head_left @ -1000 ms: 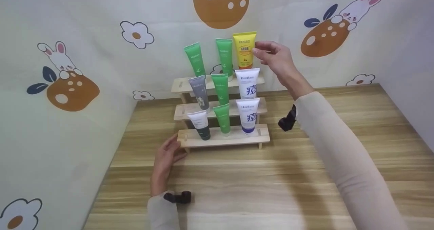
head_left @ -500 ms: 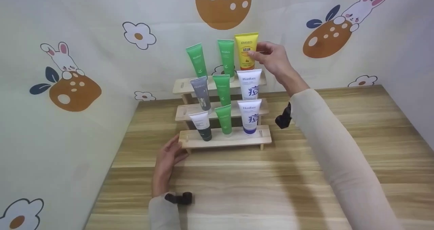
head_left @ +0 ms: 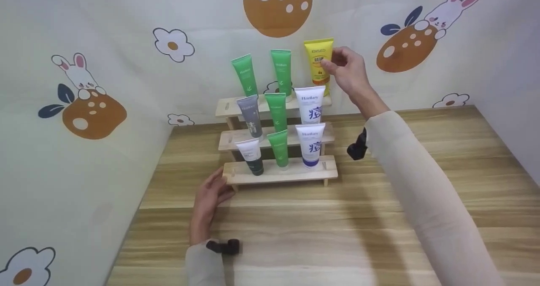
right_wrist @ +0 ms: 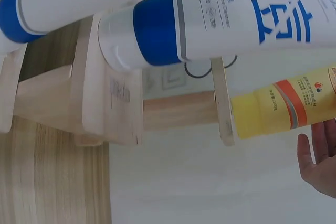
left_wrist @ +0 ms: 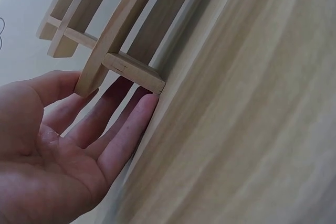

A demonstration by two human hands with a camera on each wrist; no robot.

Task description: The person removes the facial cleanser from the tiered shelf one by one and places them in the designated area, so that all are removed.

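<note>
My right hand (head_left: 352,73) pinches a yellow squeeze tube (head_left: 318,49), thumb on its front and fingers behind, at the right end of the top shelf. In the right wrist view the yellow tube's (right_wrist: 273,108) cap end is at that shelf's edge, leaning a little; whether it bears on the shelf, I cannot tell. My left hand (head_left: 207,199) holds the front left corner of the three-step wooden display rack (head_left: 295,176). In the left wrist view, thumb and fingers (left_wrist: 126,129) lie around the end of the bottom shelf (left_wrist: 97,72).
Green tubes (head_left: 282,68) stand at the left and middle of the top step. Below are a grey tube (head_left: 249,115), more green ones, two white tubes (head_left: 310,140) at the right, and a white-and-dark-green tube (head_left: 251,155). A patterned cloth (head_left: 346,7) hangs behind the wooden table (head_left: 278,231).
The yellow tube shifts slightly right with my right hand in the last half second, widening its gap from the green tube. My left hand stays at the rack's corner.
</note>
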